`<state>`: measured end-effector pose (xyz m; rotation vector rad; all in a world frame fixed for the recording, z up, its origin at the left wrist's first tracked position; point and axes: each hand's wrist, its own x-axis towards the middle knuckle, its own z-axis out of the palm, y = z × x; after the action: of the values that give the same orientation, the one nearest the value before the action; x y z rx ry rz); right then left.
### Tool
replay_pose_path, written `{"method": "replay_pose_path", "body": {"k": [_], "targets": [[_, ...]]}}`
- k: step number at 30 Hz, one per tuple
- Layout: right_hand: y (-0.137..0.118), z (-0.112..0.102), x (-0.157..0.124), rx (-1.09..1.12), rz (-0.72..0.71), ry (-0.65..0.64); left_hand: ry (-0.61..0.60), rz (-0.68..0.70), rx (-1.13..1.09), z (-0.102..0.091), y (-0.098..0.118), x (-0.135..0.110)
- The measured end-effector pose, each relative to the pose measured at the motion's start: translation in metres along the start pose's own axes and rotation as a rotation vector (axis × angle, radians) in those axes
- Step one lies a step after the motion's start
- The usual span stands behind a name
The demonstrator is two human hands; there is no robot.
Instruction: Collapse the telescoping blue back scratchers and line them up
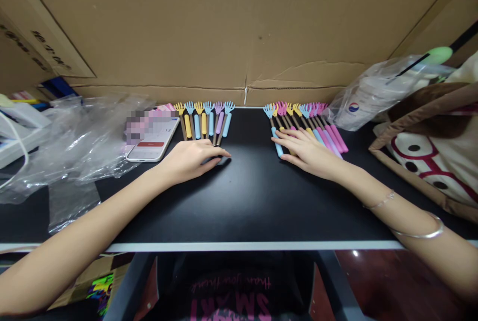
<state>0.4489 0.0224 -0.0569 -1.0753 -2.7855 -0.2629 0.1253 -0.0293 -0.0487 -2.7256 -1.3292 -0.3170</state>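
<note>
Two rows of small hand-shaped back scratchers lie on the black table (239, 201). In the left row (203, 122), the heads and handles are yellow, light blue and purple, with metal rods. My left hand (197, 158) rests just in front of that row, fingers stretched out and touching or close to the rod ends; no scratcher shows in its grasp. The right row (338, 139) holds light blue, yellow, pink and purple ones, packed side by side. My right hand (308, 152) lies flat with fingers spread over the handles of that row, hiding some of them.
A phone (155, 144) with a lit screen lies left of the left row. Clear plastic bags (85, 137) spread beyond it. On the right stand a bagged cup (364, 102) and a brown-trimmed cloth bag (429, 161). A cardboard wall (224, 27) closes the back.
</note>
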Motion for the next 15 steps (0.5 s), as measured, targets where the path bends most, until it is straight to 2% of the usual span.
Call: {"method": "replay_pose_path", "body": {"k": [9,15], "targets": [[-0.017,-0.012,-0.007,0.058,-0.069,0.04,0.011,0.074,-0.015,0.001,-0.003,0.0],[-0.032,-0.014,-0.01,0.125,-0.18,0.001,0.017,0.091,-0.02,0.002,-0.003,0.0]]}}
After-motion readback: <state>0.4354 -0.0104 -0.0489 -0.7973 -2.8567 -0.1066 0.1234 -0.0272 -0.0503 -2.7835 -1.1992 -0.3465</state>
